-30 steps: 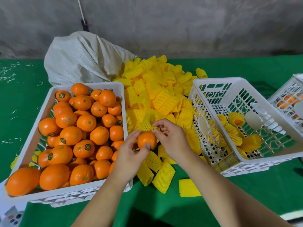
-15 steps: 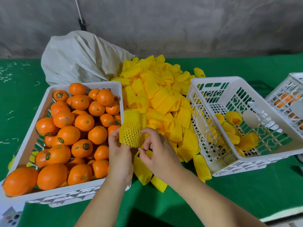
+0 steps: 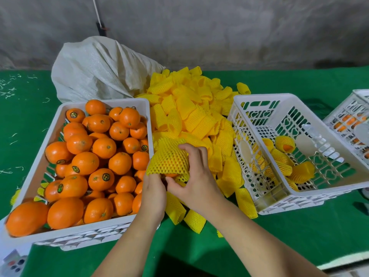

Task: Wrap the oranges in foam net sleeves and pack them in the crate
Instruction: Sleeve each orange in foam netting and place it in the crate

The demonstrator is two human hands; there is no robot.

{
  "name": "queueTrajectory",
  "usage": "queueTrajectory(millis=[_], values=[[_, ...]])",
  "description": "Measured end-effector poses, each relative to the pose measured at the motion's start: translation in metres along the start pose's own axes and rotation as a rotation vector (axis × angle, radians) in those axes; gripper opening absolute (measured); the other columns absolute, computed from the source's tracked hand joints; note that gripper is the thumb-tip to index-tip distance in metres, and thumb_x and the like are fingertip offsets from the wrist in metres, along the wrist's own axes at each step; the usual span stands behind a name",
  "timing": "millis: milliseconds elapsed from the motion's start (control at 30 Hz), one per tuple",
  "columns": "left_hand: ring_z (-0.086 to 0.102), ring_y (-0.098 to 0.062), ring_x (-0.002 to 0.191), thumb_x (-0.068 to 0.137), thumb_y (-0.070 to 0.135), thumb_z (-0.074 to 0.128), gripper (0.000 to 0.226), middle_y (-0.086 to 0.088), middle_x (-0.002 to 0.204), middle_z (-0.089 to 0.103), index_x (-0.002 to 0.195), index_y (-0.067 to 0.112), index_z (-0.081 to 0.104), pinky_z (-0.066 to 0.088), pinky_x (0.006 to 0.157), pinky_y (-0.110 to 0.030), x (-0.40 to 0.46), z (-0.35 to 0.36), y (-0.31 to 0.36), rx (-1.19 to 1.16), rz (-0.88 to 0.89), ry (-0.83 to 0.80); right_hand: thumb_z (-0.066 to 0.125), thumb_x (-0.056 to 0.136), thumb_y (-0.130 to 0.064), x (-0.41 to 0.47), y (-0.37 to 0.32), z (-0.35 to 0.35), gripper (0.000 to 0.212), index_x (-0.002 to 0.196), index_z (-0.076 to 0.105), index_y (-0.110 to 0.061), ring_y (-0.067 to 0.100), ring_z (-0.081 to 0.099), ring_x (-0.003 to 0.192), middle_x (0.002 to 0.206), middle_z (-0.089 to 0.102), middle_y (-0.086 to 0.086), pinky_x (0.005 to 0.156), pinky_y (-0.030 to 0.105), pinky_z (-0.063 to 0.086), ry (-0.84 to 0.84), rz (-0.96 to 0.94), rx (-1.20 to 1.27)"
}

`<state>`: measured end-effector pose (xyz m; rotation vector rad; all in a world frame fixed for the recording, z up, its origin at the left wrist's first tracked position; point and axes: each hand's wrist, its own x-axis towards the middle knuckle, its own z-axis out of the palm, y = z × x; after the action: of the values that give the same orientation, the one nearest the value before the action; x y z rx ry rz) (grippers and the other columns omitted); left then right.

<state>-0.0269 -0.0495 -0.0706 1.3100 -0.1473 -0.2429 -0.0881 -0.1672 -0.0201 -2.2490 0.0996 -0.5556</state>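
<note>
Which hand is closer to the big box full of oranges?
The left hand. It sits right at the near right corner of the white crate of bare oranges, overlapping its edge. The right hand is further right, over the yellow foam sleeves, gripping the netted orange.

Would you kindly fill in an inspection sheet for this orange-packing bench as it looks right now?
Surface: green mat, with pale scraps at its far left.
Job's things: full tray of bare oranges; loose pile of yellow foam sleeves; packing crate holding a few sleeved oranges; one orange in its sleeve in both hands.
Clutter: white woven sack; second crate at right edge with oranges inside.
Hands: left hand grips the sleeve's lower edge; right hand curls round it.
Cables: thin white cord on the wall.
Surroundings: grey concrete wall.
</note>
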Motion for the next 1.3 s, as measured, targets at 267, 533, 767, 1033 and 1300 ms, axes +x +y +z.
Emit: queueTrajectory(millis=[267,533,767,1033,1300], values=[[0.066,-0.010,0.093,0.102,0.019,0.040,0.039,0.017,0.109,0.069,0.136,0.024,0.059,0.052,0.080,-0.029,-0.016,0.015,0.005,0.419,0.225,-0.117,0.083,0.072,-0.015,0.010,0.014,-0.014,0.082,0.135,0.035,-0.034,0.003,0.041,0.116,0.130,0.035,-0.009,0.084,-0.001,0.038,0.124,0.175,0.112],[0.046,-0.029,0.149,0.100,0.044,0.057,0.062,-0.005,0.161,0.050,0.158,0.027,0.046,0.032,0.122,-0.060,-0.013,-0.002,0.012,-0.027,-0.091,-0.462,0.071,0.081,-0.031,0.000,0.011,-0.021,0.090,0.149,0.018,-0.056,0.005,0.037,0.143,0.157,0.026,-0.019,0.109,0.024,0.046,-0.261,0.232,0.438],[0.035,-0.017,0.155,0.081,0.090,0.056,0.106,0.014,0.168,0.036,0.165,0.032,0.029,0.030,0.124,-0.061,-0.011,-0.001,0.022,0.147,-0.162,-0.511,0.084,0.062,-0.066,0.013,0.010,-0.010,0.079,0.129,0.044,-0.058,0.019,0.057,0.130,0.143,0.056,-0.008,0.103,0.042,0.053,0.140,0.604,0.783],[0.060,-0.002,0.123,0.102,0.054,0.055,0.048,0.014,0.139,0.065,0.147,0.036,0.056,0.053,0.099,-0.034,0.012,-0.057,0.022,0.750,0.189,-0.127,0.077,0.077,-0.071,0.033,0.066,-0.109,0.082,0.145,0.049,-0.035,0.017,0.075,0.097,0.132,0.064,-0.004,0.067,0.034,0.062,0.249,0.655,0.572],[0.022,-0.035,0.150,0.109,0.051,0.037,0.034,0.008,0.147,0.054,0.135,0.051,0.058,0.024,0.121,-0.054,0.031,-0.072,0.009,1.545,-0.253,-0.304,0.068,0.086,-0.025,0.010,0.183,-0.189,0.083,0.156,0.024,-0.018,0.046,0.044,0.136,0.159,0.028,0.016,0.100,0.048,0.048,0.561,0.931,-0.158]])
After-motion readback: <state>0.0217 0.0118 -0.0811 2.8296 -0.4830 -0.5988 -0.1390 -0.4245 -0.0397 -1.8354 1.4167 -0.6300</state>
